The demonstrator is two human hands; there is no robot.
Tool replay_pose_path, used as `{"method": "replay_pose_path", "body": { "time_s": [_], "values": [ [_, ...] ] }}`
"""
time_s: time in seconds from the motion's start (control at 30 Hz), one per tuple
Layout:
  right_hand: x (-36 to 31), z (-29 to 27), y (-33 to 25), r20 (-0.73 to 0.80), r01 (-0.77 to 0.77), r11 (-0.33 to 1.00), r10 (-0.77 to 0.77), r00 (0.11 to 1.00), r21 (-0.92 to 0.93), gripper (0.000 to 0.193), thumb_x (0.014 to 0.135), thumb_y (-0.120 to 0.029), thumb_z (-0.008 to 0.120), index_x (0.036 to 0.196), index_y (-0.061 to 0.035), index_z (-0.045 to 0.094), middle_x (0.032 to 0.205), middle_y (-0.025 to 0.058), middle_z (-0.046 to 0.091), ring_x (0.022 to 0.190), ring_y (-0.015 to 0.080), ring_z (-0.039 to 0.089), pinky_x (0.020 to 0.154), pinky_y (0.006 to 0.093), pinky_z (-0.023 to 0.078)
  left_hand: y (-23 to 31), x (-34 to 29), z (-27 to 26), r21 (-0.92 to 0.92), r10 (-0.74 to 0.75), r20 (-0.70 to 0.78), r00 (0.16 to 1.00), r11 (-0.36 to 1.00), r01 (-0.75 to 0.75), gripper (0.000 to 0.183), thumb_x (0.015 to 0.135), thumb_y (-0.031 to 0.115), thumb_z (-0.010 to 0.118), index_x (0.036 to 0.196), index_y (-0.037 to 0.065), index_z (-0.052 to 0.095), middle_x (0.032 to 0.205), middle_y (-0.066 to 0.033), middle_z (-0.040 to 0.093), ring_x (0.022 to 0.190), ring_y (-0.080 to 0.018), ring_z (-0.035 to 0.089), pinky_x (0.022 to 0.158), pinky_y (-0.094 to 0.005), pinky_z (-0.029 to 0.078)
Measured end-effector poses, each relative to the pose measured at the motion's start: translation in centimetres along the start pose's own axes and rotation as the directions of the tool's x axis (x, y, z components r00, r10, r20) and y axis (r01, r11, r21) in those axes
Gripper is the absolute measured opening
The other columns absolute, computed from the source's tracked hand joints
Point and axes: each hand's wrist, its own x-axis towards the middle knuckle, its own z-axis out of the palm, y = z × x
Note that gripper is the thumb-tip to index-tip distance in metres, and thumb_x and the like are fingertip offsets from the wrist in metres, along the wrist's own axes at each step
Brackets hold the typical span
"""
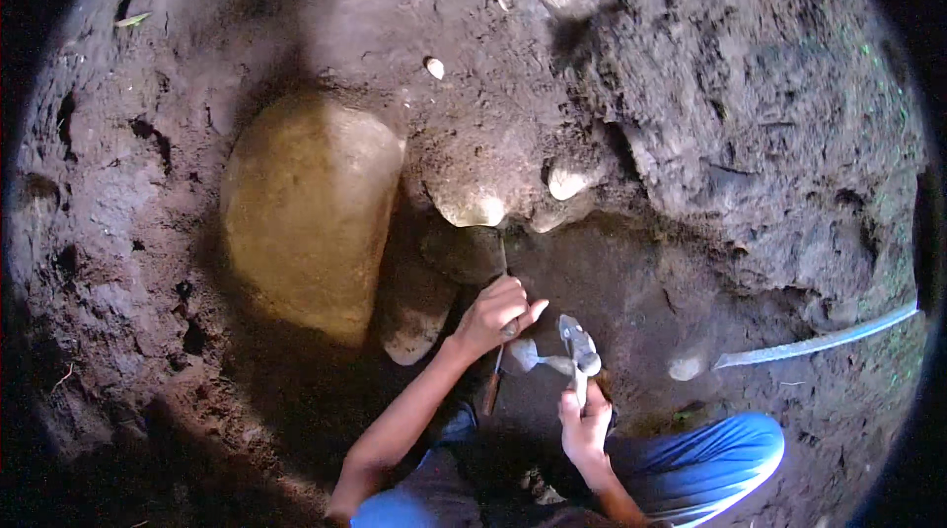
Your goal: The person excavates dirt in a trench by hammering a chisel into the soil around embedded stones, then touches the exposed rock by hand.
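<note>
My left hand (496, 313) is closed around a thin metal rod (502, 254), like a chisel, upper end at a half-buried pale stone (473, 195). Just below that hand shows a reddish-brown shaft (491, 395); I cannot tell whether it belongs to the same rod. In my right hand (586, 424) is a hammer (579, 346), gripped by its pale handle, its metal head apart from the rod. Between the hands a small trowel-like tool (533, 356) with a light blade lies on the soil, partly hidden behind the hammer.
A large smooth yellowish stone (311, 217) stands left, with a smaller stone (416, 316) beside it. Rough earth (730, 134) rises at right. Another pale stone (567, 181) sticks out ahead. A long pale strip (819, 341) lies right, near a round stone (688, 363).
</note>
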Motion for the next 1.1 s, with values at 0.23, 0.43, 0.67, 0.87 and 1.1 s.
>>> {"method": "replay_pose_path", "body": {
  "time_s": [0.23,0.43,0.67,0.87,1.1],
  "values": [
    [0.7,-0.6,3.6,0.015,0.040,0.996,-0.042,0.999,0.077,0.034,0.100,-0.037,0.057,0.088,-0.0061,0.050,0.062,-0.0053,0.045,0.051,0.0029,0.041,0.045,0.0216,0.032,0.0,0.7,-0.7,-0.071,0.049,0.049,0.998,0.996,-0.046,0.042,0.074,0.018,0.084,0.063,0.006,0.046,0.063,-0.0059,0.044,0.062,-0.0239,0.049,0.060,-0.0364,0.040],
    [1.7,0.8,2.4,-0.009,-0.044,0.975,0.047,0.999,0.217,0.034,0.097,-0.034,0.062,0.084,-0.0037,0.056,0.061,-0.0050,0.044,0.057,0.0038,0.038,0.049,0.0255,0.032,0.3,-0.1,-0.7,-0.022,0.001,0.187,0.982,1.000,0.003,0.038,0.083,0.014,0.077,0.063,0.005,0.046,0.063,-0.0068,0.042,0.061,-0.0247,0.047,0.060,-0.0367,0.039],
    [1.7,1.2,1.6,0.009,-0.054,0.971,0.053,0.999,0.234,0.029,0.097,-0.030,0.063,0.088,-0.0033,0.056,0.062,-0.0016,0.049,0.057,0.0057,0.043,0.050,0.0257,0.038,0.4,0.4,-0.8,-0.037,0.018,0.181,0.983,0.999,-0.011,0.035,0.083,0.012,0.076,0.065,0.005,0.047,0.064,-0.0074,0.044,0.062,-0.0249,0.048,0.060,-0.0376,0.039],
    [1.6,1.3,1.9,-0.030,0.000,0.979,0.007,1.000,0.203,0.028,0.097,-0.030,0.062,0.088,-0.0034,0.056,0.061,-0.0008,0.050,0.056,0.0054,0.045,0.050,0.0258,0.039,-0.3,0.3,-0.8,-0.071,0.043,0.181,0.983,0.997,-0.030,0.035,0.081,0.012,0.078,0.067,0.005,0.047,0.065,-0.0077,0.045,0.063,-0.0257,0.049,0.059,-0.0388,0.039],
    [1.4,2.1,2.4,0.004,0.047,0.998,-0.047,0.999,0.034,0.025,0.096,-0.025,0.062,0.089,-0.0020,0.056,0.061,0.0046,0.053,0.049,0.0139,0.050,0.048,0.0304,0.042,-0.6,0.4,-1.2,-0.059,0.010,0.135,0.991,0.998,-0.002,0.039,0.082,0.009,0.076,0.062,0.004,0.044,0.060,-0.0080,0.042,0.057,-0.0262,0.047,0.057,-0.0387,0.038]
  ]
}}
